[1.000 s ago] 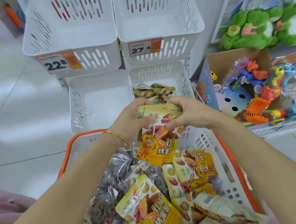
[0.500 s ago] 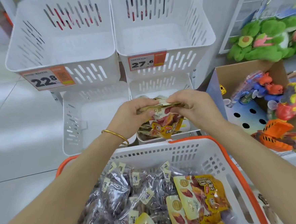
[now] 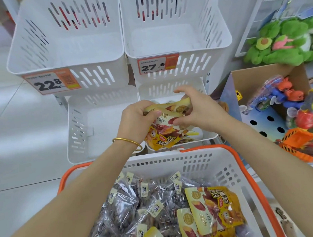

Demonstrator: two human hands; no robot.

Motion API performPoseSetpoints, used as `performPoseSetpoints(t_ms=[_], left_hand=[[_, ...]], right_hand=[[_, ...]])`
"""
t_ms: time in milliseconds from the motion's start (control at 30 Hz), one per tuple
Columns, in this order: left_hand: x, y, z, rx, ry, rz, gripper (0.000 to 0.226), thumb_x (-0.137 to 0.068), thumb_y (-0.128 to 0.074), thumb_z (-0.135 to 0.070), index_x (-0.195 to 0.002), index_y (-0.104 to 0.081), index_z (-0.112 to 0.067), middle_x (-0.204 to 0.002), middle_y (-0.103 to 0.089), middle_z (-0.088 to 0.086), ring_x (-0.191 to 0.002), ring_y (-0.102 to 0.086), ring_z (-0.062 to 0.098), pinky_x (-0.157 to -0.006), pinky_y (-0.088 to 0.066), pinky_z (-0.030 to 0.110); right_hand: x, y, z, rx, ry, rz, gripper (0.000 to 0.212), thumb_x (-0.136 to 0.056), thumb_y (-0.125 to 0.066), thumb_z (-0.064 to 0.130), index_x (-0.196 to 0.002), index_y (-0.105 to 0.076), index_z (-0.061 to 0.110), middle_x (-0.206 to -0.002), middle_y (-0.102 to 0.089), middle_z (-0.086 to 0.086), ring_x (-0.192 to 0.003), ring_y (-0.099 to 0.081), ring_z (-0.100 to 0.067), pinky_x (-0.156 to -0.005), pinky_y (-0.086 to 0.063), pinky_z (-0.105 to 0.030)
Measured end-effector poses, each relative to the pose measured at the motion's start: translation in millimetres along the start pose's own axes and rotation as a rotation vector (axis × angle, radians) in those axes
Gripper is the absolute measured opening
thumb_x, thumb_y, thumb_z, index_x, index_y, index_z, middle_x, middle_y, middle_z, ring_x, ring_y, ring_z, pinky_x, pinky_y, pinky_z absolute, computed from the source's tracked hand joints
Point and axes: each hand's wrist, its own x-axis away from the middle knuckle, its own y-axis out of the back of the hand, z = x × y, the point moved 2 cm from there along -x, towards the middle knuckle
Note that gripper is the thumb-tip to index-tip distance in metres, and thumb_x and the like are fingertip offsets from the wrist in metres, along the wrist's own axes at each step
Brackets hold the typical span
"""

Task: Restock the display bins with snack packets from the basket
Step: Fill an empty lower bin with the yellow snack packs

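Nearest us, the basket (image 3: 173,165) holds more yellow packets (image 3: 219,206) and dark clear bags (image 3: 125,213), so we judge plenty is left to shelve. Just beyond its rim, our left hand (image 3: 135,119) and right hand (image 3: 201,111) pinch the top edges of a small stack of snack packets (image 3: 164,134), thumbs pressed against curled fingers, over the lower right bin (image 3: 170,89). If we release unevenly, the slick stack may fan apart and its hanging ends could tip over the bin's front lip.

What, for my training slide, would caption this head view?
Left hand and right hand hold yellow snack packets over the lower right bin, beyond the basket.
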Motion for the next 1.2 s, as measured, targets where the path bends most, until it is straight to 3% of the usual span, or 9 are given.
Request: performPoseSetpoints(t_ms=[100, 200, 333, 467, 633, 767, 1033, 1100, 1200], left_hand=[[-1, -2, -2, 0.008, -0.016, 0.010, 0.011, -0.085, -0.065, -0.012, -0.078, -0.065, -0.020, -0.072, -0.061, -0.012, -0.067, -0.056, 0.001, -0.062, -0.044, 0.008], [-1, -4, 0, 0.051, -0.030, 0.077, 0.012, -0.086, -0.064, -0.009, -0.087, -0.071, -0.018, -0.077, -0.065, -0.010, -0.070, -0.060, 0.001, -0.072, -0.050, 0.014], [-9, 1, 9, 0.354, 0.039, 0.014, 0.026, -0.089, -0.055, 0.002, -0.096, -0.066, -0.021, -0.087, -0.067, 0.001, -0.081, -0.065, 0.013, -0.083, -0.056, 0.031], [-24, 6, 29, 0.154, -0.091, -0.103, 0.033, -0.087, -0.060, 0.000, -0.094, -0.066, -0.031, -0.100, -0.067, -0.005, -0.091, -0.062, 0.003, -0.088, -0.048, 0.015], [-48, -14, 56, -0.123, -0.319, -0.147, 0.025, -0.086, -0.060, -0.002, -0.105, -0.070, -0.015, -0.112, -0.061, -0.004, -0.104, -0.051, -0.005, -0.096, -0.035, 0.005], [-74, -30, 73, -0.136, -0.342, -0.220, 0.025, -0.086, -0.055, -0.006, -0.105, -0.071, -0.009, -0.116, -0.059, -0.003, -0.108, -0.049, -0.001, -0.099, -0.033, 0.007], [-119, -52, 104, -0.064, -0.216, -0.210, 0.023, -0.086, -0.058, 0.000, -0.103, -0.071, -0.009, -0.106, -0.061, 0.004, -0.098, -0.050, -0.003, -0.091, -0.032, 0.002], [-130, -52, 110, -0.187, -0.189, -0.214, 0.019, -0.087, -0.061, -0.007, -0.102, -0.071, -0.011, -0.102, -0.059, 0.004, -0.100, -0.049, 0.011, -0.088, -0.031, 0.007], [-142, -51, 121, -0.523, -0.118, -0.234, 0.017, -0.088, -0.061, -0.024, -0.101, -0.071, -0.023, -0.103, -0.065, 0.001, -0.107, -0.045, 0.028, -0.087, -0.030, 0.029]], right_hand=[[0, -1, -7, -0.156, -0.151, 0.049, 0.066, -0.070, -0.083, 0.027, -0.125, -0.048, 0.017, -0.105, -0.061, -0.001, -0.078, -0.066, -0.018, -0.060, -0.058, -0.037], [2, 1, -11, 0.017, -0.153, 0.039, 0.031, -0.075, -0.078, 0.031, -0.094, -0.069, 0.009, -0.078, -0.070, -0.002, -0.062, -0.066, -0.014, -0.060, -0.057, -0.036], [6, 25, -18, 0.130, -0.095, -0.267, 0.014, -0.077, -0.075, 0.016, -0.073, -0.063, 0.009, -0.074, -0.065, -0.006, -0.074, -0.062, -0.025, -0.070, -0.050, -0.039], [7, 41, -39, 0.209, 0.022, -0.462, 0.006, -0.082, -0.062, 0.001, -0.079, -0.057, 0.002, -0.086, -0.063, -0.014, -0.087, -0.053, -0.031, -0.072, -0.036, -0.037], [-16, 10, -68, 0.228, 0.065, -0.539, 0.012, -0.084, -0.058, -0.001, -0.096, -0.060, -0.004, -0.097, -0.062, -0.019, -0.099, -0.049, -0.035, -0.078, -0.034, -0.035], [-50, -23, -89, 0.176, -0.033, -0.529, 0.017, -0.090, -0.053, 0.003, -0.105, -0.060, 0.000, -0.105, -0.060, -0.018, -0.105, -0.047, -0.032, -0.079, -0.033, -0.035], [-115, -62, -114, 0.030, -0.071, -0.513, 0.005, -0.089, -0.054, 0.001, -0.084, -0.054, 0.000, -0.078, -0.055, -0.015, -0.076, -0.054, -0.030, -0.066, -0.043, -0.040], [-128, -67, -119, 0.005, -0.094, -0.491, 0.005, -0.091, -0.053, 0.002, -0.087, -0.053, -0.001, -0.082, -0.056, -0.015, -0.078, -0.054, -0.029, -0.068, -0.042, -0.040], [-145, -73, -128, -0.068, -0.111, -0.434, 0.004, -0.091, -0.053, 0.002, -0.091, -0.051, -0.001, -0.087, -0.059, -0.016, -0.082, -0.055, -0.031, -0.070, -0.043, -0.040]])
